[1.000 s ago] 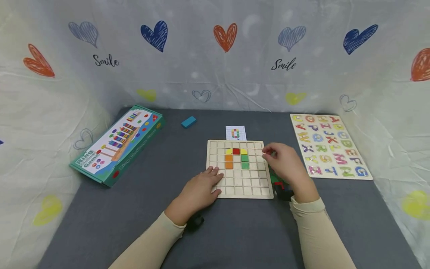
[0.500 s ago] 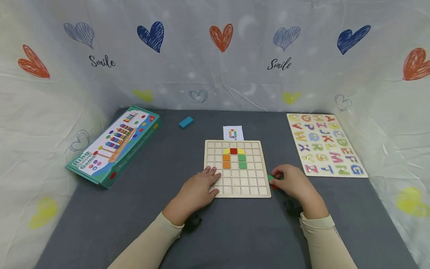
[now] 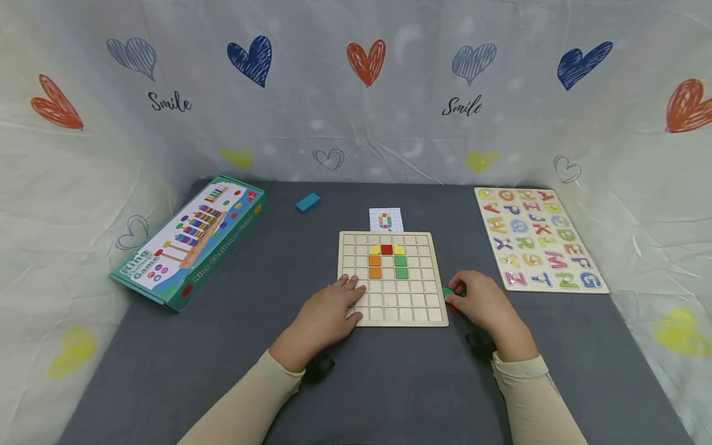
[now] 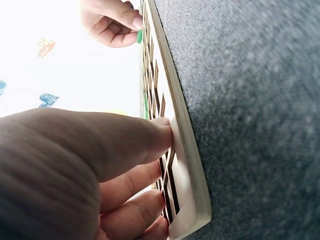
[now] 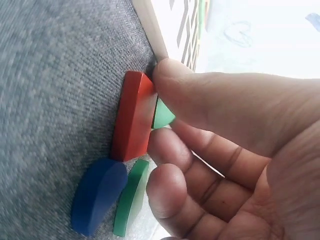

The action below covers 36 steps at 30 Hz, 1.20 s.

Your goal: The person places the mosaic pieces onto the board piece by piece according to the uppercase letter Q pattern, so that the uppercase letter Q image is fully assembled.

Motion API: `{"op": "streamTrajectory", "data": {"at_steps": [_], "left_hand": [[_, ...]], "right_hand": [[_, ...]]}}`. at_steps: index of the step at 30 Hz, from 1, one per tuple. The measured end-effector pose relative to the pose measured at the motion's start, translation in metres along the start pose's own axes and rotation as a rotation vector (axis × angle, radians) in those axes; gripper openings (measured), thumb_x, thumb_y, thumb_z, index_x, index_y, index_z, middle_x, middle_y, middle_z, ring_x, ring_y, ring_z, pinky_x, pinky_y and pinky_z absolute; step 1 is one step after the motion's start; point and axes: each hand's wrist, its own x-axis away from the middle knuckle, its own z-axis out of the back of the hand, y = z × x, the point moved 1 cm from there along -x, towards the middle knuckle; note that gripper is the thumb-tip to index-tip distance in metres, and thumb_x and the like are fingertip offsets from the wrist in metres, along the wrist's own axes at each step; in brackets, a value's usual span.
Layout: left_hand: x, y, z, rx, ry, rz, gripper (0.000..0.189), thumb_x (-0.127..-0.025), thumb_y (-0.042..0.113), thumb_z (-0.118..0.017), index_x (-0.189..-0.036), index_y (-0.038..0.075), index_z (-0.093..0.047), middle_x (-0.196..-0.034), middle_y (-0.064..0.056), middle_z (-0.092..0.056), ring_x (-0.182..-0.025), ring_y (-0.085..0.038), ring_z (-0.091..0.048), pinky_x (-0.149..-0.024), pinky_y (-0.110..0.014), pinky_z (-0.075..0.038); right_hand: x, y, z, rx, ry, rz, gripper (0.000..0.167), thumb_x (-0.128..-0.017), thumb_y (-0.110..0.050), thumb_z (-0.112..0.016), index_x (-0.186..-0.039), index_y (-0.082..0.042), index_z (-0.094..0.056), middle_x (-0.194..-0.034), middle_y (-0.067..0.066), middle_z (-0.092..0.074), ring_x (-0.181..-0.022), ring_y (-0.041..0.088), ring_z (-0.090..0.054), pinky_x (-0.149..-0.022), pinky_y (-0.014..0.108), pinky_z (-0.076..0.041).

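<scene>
Head view: a wooden grid board point(image 3: 392, 279) lies flat at the centre of a grey felt table point(image 3: 233, 346). Its upper cells hold yellow, red, orange and green tiles point(image 3: 387, 260) set in an arch. The left hand point(image 3: 329, 312) rests flat on the board's lower left corner, fingers straight and relaxed, gripping nothing. The right hand point(image 3: 483, 304) sits just off the board's right edge, fingers curled down over a green piece point(image 3: 448, 291) that shows at the fingertips, with a trace of red beside it. A pattern card point(image 3: 385, 219) lies just behind the board. A teal block point(image 3: 308, 202) lies behind and to the left, a ring game box point(image 3: 191, 236) well to the left, an alphabet puzzle point(image 3: 535, 240) to the right.

Left wrist view: the left hand point(image 4: 75, 170) lies with straight fingers point(image 4: 150, 137) pressing on the board point(image 4: 182, 150) near its edge. The right hand point(image 4: 112, 22) shows far off with a green piece point(image 4: 139, 35) at its fingertips, against the board's far edge.

Right wrist view: the right hand point(image 5: 235, 150) pinches a small green piece point(image 5: 162, 115) between thumb and forefinger. This piece touches a red piece point(image 5: 132, 117) lying on the felt just beside the board edge point(image 5: 150, 30). A blue piece point(image 5: 97, 192) and a second green piece point(image 5: 130, 197) lie on the felt below, touching each other, under the curled lower fingers.
</scene>
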Motion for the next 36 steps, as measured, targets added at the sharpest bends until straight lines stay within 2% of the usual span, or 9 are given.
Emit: {"op": "streamTrajectory", "data": {"at_steps": [7, 11, 17, 23, 27, 31, 36], "left_hand": [[0.000, -0.002, 0.000, 0.020, 0.005, -0.011, 0.058, -0.103, 0.029, -0.076, -0.158, 0.016, -0.060, -0.169, -0.007, -0.050, -0.163, -0.028, -0.040, -0.129, -0.055, -0.039], [0.000, -0.002, 0.000, 0.026, 0.002, -0.005, 0.059, -0.103, 0.030, -0.075, -0.158, 0.016, -0.060, -0.169, -0.006, -0.049, -0.163, -0.028, -0.039, -0.129, -0.056, -0.039], [0.001, -0.001, 0.001, 0.021, 0.005, 0.000, 0.059, -0.103, 0.030, -0.076, -0.158, 0.016, -0.060, -0.169, -0.006, -0.049, -0.163, -0.028, -0.039, -0.129, -0.055, -0.039], [-0.001, 0.000, 0.000, 0.027, 0.000, -0.003, 0.059, -0.103, 0.030, -0.076, -0.158, 0.016, -0.061, -0.169, -0.007, -0.050, -0.163, -0.028, -0.040, -0.130, -0.054, -0.039], [-0.002, 0.000, -0.001, 0.010, 0.004, -0.005, 0.059, -0.103, 0.031, -0.077, -0.157, 0.016, -0.061, -0.169, -0.007, -0.050, -0.162, -0.028, -0.041, -0.130, -0.054, -0.039], [-0.001, 0.000, -0.001, -0.001, 0.011, -0.014, 0.058, -0.103, 0.030, -0.076, -0.157, 0.016, -0.062, -0.169, -0.007, -0.050, -0.162, -0.028, -0.041, -0.129, -0.054, -0.040], [0.001, 0.000, 0.000, 0.001, 0.026, -0.021, 0.057, -0.103, 0.029, -0.077, -0.156, 0.015, -0.062, -0.168, -0.008, -0.051, -0.161, -0.029, -0.042, -0.128, -0.056, -0.041]], "right_hand": [[0.001, 0.000, 0.003, -0.048, 0.013, -0.006, 0.012, -0.099, -0.014, -0.080, -0.104, -0.007, -0.071, -0.089, 0.006, -0.071, -0.072, 0.017, -0.060, -0.067, 0.034, -0.048], [0.002, -0.002, 0.011, -0.066, 0.051, 0.016, 0.009, -0.101, -0.014, -0.077, -0.106, -0.008, -0.072, -0.089, 0.006, -0.070, -0.074, 0.018, -0.059, -0.067, 0.034, -0.049], [-0.009, -0.029, 0.014, -0.079, 0.076, 0.100, 0.006, -0.103, -0.011, -0.073, -0.109, -0.009, -0.073, -0.085, 0.004, -0.067, -0.074, 0.019, -0.058, -0.067, 0.034, -0.049], [-0.026, -0.076, -0.009, -0.068, 0.042, 0.186, 0.010, -0.103, -0.008, -0.071, -0.110, -0.012, -0.077, -0.088, 0.002, -0.069, -0.076, 0.018, -0.058, -0.068, 0.035, -0.049], [-0.032, -0.099, -0.035, 0.006, 0.070, 0.260, 0.012, -0.102, -0.008, -0.072, -0.112, -0.011, -0.079, -0.102, 0.004, -0.077, -0.082, 0.019, -0.066, -0.076, 0.039, -0.059], [-0.031, -0.108, -0.055, 0.125, 0.155, 0.347, 0.011, -0.099, -0.005, -0.076, -0.109, -0.007, -0.080, -0.105, 0.008, -0.079, -0.092, 0.024, -0.073, -0.086, 0.044, -0.064], [-0.028, -0.111, -0.064, 0.179, 0.223, 0.410, 0.011, -0.096, -0.002, -0.078, -0.106, -0.006, -0.079, -0.099, 0.009, -0.077, -0.088, 0.027, -0.074, -0.084, 0.046, -0.064]]}}
